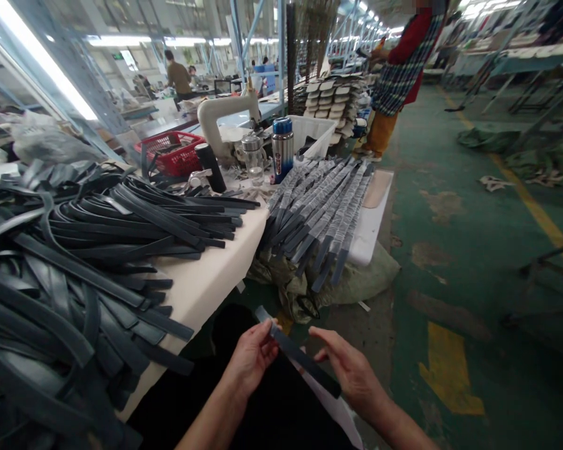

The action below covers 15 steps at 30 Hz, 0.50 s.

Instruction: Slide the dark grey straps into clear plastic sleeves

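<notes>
Over my lap, my left hand (pixel 254 351) pinches a dark strap (pixel 304 361) near its far end, where the surface looks shiny and lighter. From there the strap slants down to the right. My right hand (pixel 349 369) is beside its lower end, fingers stretched out and apart; whether the palm touches the strap I cannot tell. Many loose dark straps (pixel 136 212) lie heaped on the cream-covered table (pixel 229 256) to the left. Ahead, a stack of straps wrapped in clear film (pixel 319 206) rests with its bare dark ends pointing toward me.
Behind the heap stand a red basket (pixel 181 156), a glass jar (pixel 253 159), a steel-blue bottle (pixel 282 150) and a cream-coloured machine (pixel 209 125). A green sack (pixel 375 275) lies below the wrapped straps. One person in a checked apron (pixel 398 81) stands at the aisle.
</notes>
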Tool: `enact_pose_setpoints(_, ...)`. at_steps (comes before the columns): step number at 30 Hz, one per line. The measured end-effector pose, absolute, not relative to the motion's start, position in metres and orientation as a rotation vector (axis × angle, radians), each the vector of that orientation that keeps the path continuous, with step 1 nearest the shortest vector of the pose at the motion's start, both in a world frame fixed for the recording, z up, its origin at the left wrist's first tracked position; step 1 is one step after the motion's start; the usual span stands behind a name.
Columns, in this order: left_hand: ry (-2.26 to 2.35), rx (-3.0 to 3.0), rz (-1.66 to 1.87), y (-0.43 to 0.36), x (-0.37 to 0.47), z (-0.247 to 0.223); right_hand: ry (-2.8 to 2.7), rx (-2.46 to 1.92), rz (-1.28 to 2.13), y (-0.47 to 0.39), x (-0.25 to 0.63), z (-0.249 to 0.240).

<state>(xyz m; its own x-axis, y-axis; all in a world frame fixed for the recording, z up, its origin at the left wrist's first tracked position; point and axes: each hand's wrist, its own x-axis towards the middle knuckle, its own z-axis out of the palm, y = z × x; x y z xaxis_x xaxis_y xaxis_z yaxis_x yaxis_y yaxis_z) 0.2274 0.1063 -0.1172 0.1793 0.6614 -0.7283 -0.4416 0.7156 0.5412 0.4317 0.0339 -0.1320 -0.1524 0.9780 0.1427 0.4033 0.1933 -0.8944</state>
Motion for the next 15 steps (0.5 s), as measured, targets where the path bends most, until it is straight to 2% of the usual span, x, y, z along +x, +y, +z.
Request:
enact_pose_setpoints(3, 1.149, 0.231, 0.781, 0.109, 0.223, -0.115, -2.029, -1.18, 0.619, 0.027, 0.439, -0.131)
enact_pose_setpoints(6, 1.138, 0.231, 0.774, 0.106, 0.225, -0.115, -2.205, -1.025, 0.45, 0.026, 0.433, -0.111)
enact_pose_setpoints(11, 1.101, 0.197, 0.791, 0.1, 0.227, -0.116, -2.243, -0.851, 0.415, 0.032, 0.421, -0.08)
enact_pose_setpoints(15, 1.012, 0.188, 0.761, 0.094, 0.231, -0.115, -2.183, -0.836, 0.43, 0.049, 0.412, -0.085)
